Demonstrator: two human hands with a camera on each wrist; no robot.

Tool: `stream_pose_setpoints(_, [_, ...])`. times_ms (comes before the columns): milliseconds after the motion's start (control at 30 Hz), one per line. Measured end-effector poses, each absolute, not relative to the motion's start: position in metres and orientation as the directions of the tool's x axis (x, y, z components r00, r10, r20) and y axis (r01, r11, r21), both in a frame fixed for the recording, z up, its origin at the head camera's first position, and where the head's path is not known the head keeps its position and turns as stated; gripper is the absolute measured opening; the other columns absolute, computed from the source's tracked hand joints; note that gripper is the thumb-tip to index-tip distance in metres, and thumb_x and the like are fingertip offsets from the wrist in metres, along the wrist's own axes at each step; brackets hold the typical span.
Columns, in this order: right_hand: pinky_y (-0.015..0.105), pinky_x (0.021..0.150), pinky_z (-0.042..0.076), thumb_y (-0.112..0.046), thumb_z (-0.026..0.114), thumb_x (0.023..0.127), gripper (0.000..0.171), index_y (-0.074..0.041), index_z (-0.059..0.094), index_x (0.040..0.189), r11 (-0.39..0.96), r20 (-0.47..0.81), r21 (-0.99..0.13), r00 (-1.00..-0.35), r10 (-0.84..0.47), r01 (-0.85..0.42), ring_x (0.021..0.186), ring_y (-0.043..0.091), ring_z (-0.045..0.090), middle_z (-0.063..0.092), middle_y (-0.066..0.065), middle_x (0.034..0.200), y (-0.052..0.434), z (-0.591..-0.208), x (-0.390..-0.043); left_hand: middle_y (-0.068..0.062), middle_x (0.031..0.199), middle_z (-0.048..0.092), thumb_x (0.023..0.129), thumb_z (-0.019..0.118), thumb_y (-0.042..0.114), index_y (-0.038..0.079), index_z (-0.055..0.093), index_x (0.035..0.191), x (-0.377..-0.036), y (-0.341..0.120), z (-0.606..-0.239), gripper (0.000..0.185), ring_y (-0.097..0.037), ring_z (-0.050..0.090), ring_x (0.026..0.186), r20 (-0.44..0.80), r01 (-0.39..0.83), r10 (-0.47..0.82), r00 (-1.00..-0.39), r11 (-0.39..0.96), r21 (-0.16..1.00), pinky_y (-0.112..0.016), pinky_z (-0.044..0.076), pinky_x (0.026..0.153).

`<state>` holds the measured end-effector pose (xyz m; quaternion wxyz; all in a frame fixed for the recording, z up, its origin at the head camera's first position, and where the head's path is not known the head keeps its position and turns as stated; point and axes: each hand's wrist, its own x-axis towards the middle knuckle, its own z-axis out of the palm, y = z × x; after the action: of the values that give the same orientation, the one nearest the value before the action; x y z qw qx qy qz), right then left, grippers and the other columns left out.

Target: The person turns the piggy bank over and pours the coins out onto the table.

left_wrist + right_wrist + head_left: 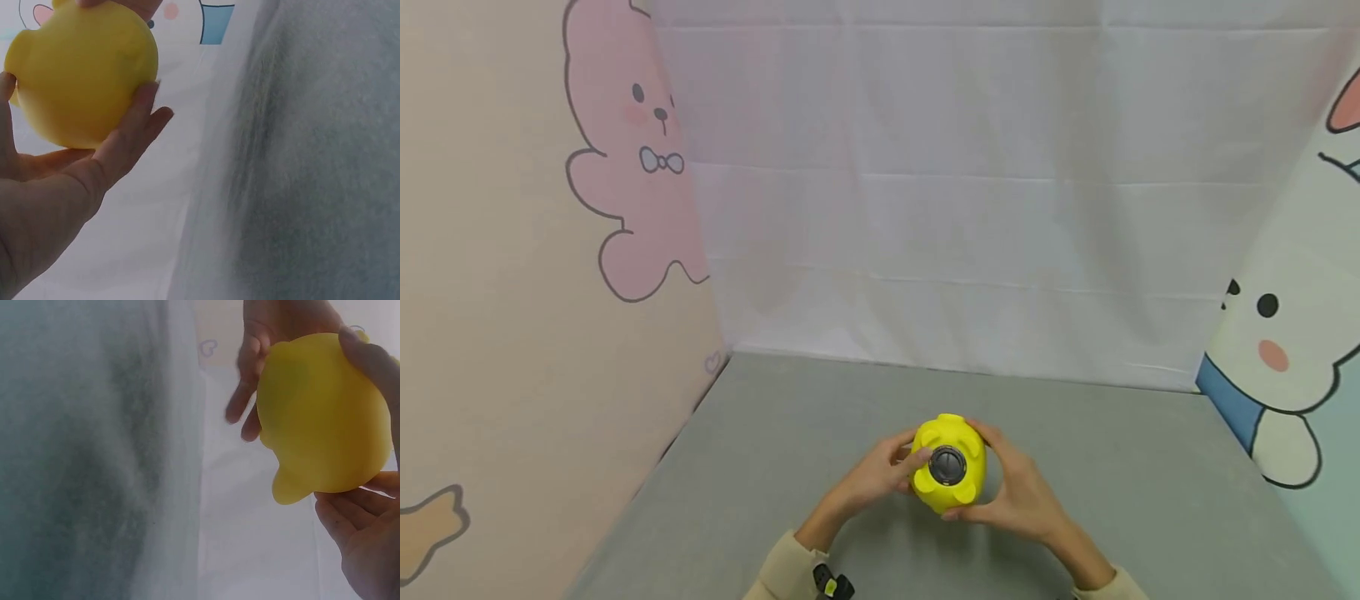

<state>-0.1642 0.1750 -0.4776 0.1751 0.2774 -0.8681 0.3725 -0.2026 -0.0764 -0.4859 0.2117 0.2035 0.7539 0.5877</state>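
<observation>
A rounded yellow piggy bank [951, 433] is held up off the table between both hands, its stubby feet and round black plug [947, 465] facing the head camera. My right hand [1030, 496] grips it from the right, thumb at the lower edge and fingers at the upper edge. From the left side, my left hand [876, 475] holds it, with the thumb lying by the plug's rim. In the left wrist view the smooth yellow body [87, 75] rests against the left fingers [125, 134]. The right wrist view shows the right hand [375, 550] around the body [325, 419].
Beneath the hands spreads a grey table [805, 408]. A white cloth [955, 208] hangs along its back edge. Cartoon-printed walls stand on both sides, a pink bear [625, 183] on the left and a white figure [1300, 333] on the right.
</observation>
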Motion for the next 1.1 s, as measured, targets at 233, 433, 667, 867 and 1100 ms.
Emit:
stream_pose_setpoints(233, [0.044, 0.099, 0.062, -0.050, 0.102, 0.060, 0.112, -0.014, 0.051, 0.153, 0.554, 0.474, -0.616, -0.825, -0.308, -0.560, 0.124, 0.016, 0.067, 0.067, 0.002, 0.145, 0.180, -0.472, -0.165, -0.008, 0.170, 0.037, 0.106, 0.044, 0.066, 0.025, 0.029, 0.167, -0.200, -0.079, -0.480, 0.075, -0.033, 0.051, 0.148, -0.017, 0.172, 0.588, -0.808, 0.263, 0.949, -0.049, 0.056, 0.111])
stream_pose_setpoints(433, [0.041, 0.098, 0.062, -0.038, 0.103, 0.064, 0.101, -0.012, 0.056, 0.149, 0.522, 0.440, -0.677, -0.854, -0.278, -0.519, 0.120, 0.010, 0.068, 0.068, 0.001, 0.143, 0.179, -0.468, -0.166, 0.001, 0.171, 0.035, 0.092, 0.070, 0.068, 0.025, 0.027, 0.168, -0.198, -0.085, -0.472, 0.097, -0.026, 0.038, 0.157, 0.126, 0.345, 0.607, -0.784, 0.259, 0.902, -0.046, 0.040, 0.127])
stream_pose_setpoints(667, [0.033, 0.096, 0.062, -0.028, 0.100, 0.070, 0.086, -0.010, 0.059, 0.144, 0.466, 0.405, -0.727, -0.864, -0.300, -0.503, 0.114, 0.007, 0.069, 0.072, 0.005, 0.136, 0.180, -0.469, -0.168, 0.003, 0.167, 0.039, 0.082, 0.092, 0.038, 0.024, 0.029, 0.167, -0.196, -0.084, -0.471, 0.106, -0.022, 0.041, 0.155, 0.205, 0.437, 0.615, -0.762, 0.255, 0.862, -0.039, 0.041, 0.125])
stream_pose_setpoints(867, [0.032, 0.097, 0.062, -0.026, 0.097, 0.074, 0.085, -0.007, 0.057, 0.147, 0.451, 0.379, -0.741, -0.864, -0.331, -0.497, 0.117, 0.008, 0.069, 0.071, 0.008, 0.138, 0.179, -0.472, -0.168, 0.009, 0.157, 0.054, 0.076, 0.096, 0.041, 0.031, 0.039, 0.160, -0.195, -0.078, -0.472, 0.102, -0.014, 0.057, 0.141, 0.249, 0.464, 0.595, -0.764, 0.240, 0.853, -0.036, 0.051, 0.117])
stream_pose_setpoints(1100, [0.034, 0.102, 0.061, -0.024, 0.091, 0.083, 0.085, -0.004, 0.048, 0.154, 0.434, 0.356, -0.753, -0.861, -0.363, -0.494, 0.124, 0.023, 0.069, 0.063, 0.016, 0.148, 0.181, -0.471, -0.166, 0.010, 0.152, 0.058, 0.077, 0.094, 0.044, 0.028, 0.045, 0.156, -0.193, -0.073, -0.471, 0.094, -0.016, 0.061, 0.136, 0.192, 0.375, 0.525, -0.829, 0.267, 0.888, -0.043, 0.054, 0.114])
